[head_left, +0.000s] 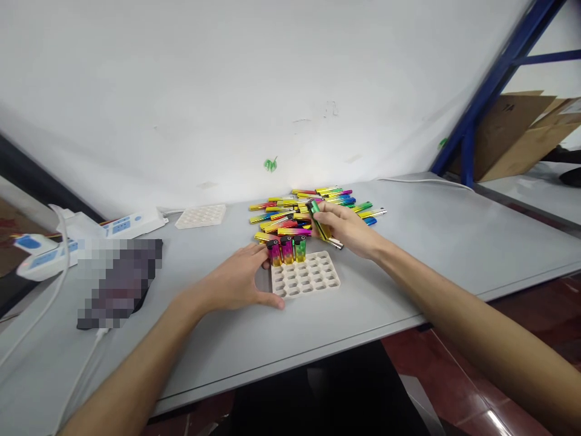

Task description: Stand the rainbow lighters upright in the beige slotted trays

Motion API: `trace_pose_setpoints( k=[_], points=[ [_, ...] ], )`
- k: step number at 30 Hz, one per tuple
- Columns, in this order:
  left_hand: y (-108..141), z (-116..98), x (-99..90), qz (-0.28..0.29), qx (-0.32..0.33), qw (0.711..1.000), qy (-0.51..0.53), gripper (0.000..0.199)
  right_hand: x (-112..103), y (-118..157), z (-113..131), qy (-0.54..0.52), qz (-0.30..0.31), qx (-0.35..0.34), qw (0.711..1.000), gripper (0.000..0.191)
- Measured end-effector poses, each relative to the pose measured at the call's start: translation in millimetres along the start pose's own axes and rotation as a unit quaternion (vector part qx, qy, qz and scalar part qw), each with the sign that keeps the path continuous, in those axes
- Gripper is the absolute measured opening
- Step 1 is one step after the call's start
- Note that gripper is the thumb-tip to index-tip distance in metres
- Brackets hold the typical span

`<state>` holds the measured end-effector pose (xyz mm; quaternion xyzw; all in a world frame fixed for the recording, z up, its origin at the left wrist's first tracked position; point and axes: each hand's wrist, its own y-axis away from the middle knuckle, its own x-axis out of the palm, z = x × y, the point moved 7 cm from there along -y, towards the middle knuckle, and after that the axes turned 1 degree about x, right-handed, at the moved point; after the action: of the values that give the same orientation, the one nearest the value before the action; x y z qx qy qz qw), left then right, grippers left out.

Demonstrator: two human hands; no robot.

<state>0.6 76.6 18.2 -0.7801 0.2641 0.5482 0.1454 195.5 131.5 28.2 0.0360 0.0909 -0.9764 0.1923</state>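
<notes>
A white tray [305,280] with rows of oval holes lies on the table in front of me. Three shiny lighters stand upright in its back row: two pink-and-yellow, one of them this lighter [287,251], and a green-and-yellow lighter [300,249]. My left hand [240,275] holds the tray's left side, thumb at the front corner and fingers by the leftmost lighter. Just above the tray's back right, my right hand [341,225] is closed on a tilted green-and-yellow lighter [320,219]. Behind it spreads a pile of loose metallic lighters [281,223], partly hidden by that hand.
A second white tray [201,216] lies at the back left by the wall. Power strips [122,225], white cables and a blurred dark device [120,284] occupy the left side. Cardboard boxes [521,136] stand beyond a blue metal frame [467,151] at right.
</notes>
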Motion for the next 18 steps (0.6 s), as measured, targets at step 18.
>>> trace_pose_setpoints(
  k=[18],
  points=[
    [0, 6, -1.6, -0.004, -0.012, 1.000, 0.003, 0.073, 8, 10, 19, 0.337, 0.050, -0.121, 0.933, 0.020]
  ],
)
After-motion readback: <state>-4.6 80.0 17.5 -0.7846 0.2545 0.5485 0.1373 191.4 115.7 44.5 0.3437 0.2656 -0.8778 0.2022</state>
